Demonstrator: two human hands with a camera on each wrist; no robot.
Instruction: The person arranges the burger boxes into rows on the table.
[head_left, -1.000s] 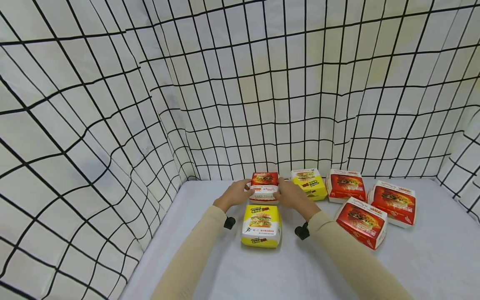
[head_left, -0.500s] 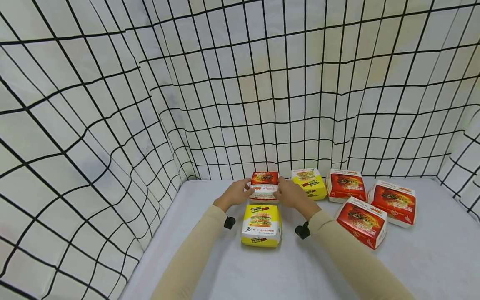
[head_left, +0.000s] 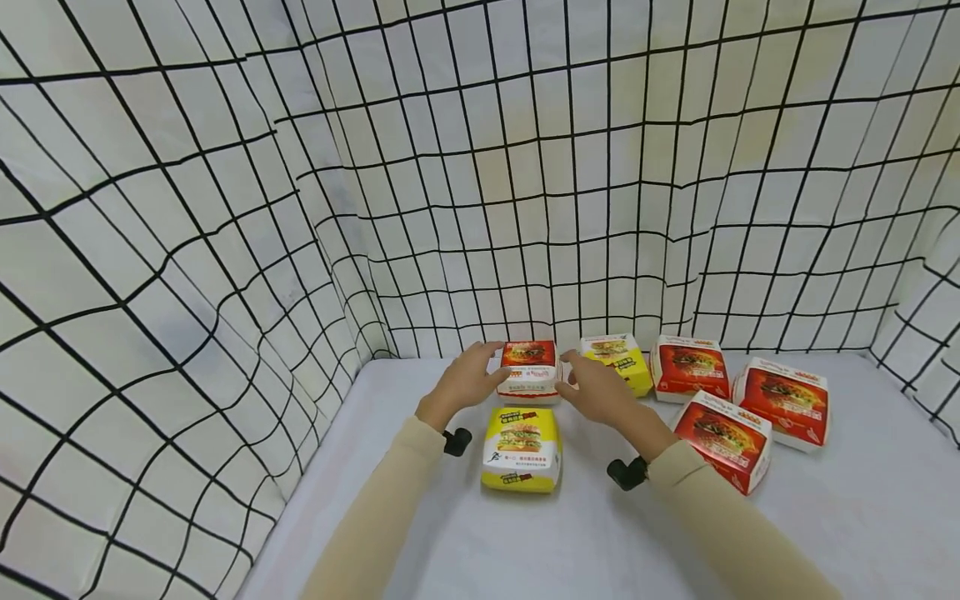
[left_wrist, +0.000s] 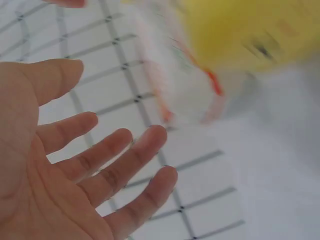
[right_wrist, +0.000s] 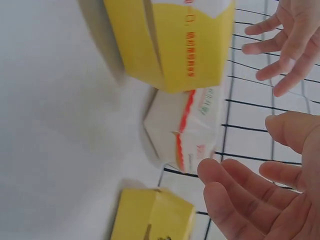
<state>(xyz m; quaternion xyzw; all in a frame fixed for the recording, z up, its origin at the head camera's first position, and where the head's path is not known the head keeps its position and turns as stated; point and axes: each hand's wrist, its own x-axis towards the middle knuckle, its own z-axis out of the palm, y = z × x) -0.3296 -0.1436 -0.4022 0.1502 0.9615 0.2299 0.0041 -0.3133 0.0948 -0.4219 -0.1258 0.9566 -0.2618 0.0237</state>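
Note:
A red and white burger box (head_left: 528, 367) stands against the netted wall, between my two hands in the head view. My left hand (head_left: 463, 383) is spread at its left side. My right hand (head_left: 598, 392) is on its other side, fingers loosely bent. In the left wrist view a gap shows between the fingers (left_wrist: 120, 175) and the blurred box (left_wrist: 185, 90). The right wrist view has the right fingertips (right_wrist: 207, 170) close by the box's white side (right_wrist: 197, 130). Directly in front of that box sits a yellow burger box (head_left: 521, 450).
Right of the hands, a second yellow burger box (head_left: 617, 362) stands at the back, beside a red one (head_left: 690, 368). Two more red boxes, one nearer (head_left: 724, 437) and one farther right (head_left: 783, 404), lie askew. Black netting over white cloth (head_left: 480, 208) bounds the table (head_left: 570, 542).
Both hands have let go of the red and white box and drawn apart, the right one back toward the body. The boxes keep their places; the head view has shifted slightly.

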